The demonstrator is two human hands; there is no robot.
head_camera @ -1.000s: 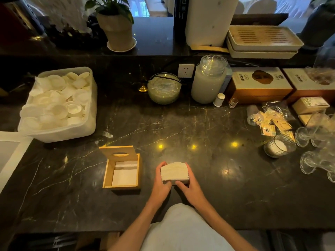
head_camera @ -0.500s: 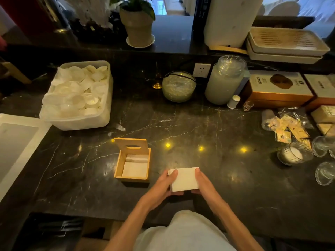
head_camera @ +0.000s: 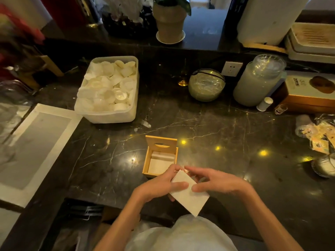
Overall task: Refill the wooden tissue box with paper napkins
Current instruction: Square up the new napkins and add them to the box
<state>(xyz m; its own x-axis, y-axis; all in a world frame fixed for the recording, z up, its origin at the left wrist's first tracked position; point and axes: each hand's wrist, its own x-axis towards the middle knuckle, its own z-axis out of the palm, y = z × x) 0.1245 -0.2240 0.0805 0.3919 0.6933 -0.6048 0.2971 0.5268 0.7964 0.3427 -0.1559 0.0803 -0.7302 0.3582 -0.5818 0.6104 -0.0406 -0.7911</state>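
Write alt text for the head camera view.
Both hands, left hand and right hand, hold a tilted napkin stack beside the open wooden tissue box, partly filled, on a dark marble counter.

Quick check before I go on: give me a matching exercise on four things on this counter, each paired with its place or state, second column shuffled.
Things:
1. wooden tissue box
2. napkin stack
3. white plastic tub
4. potted plant

Places or states:
A. on the raised ledge at the back
B. held in the grip of the left hand and right hand
C. lid stood up, a few napkins inside
D. heaped with small white lids, at left

Pairs: 1-C, 2-B, 3-D, 4-A
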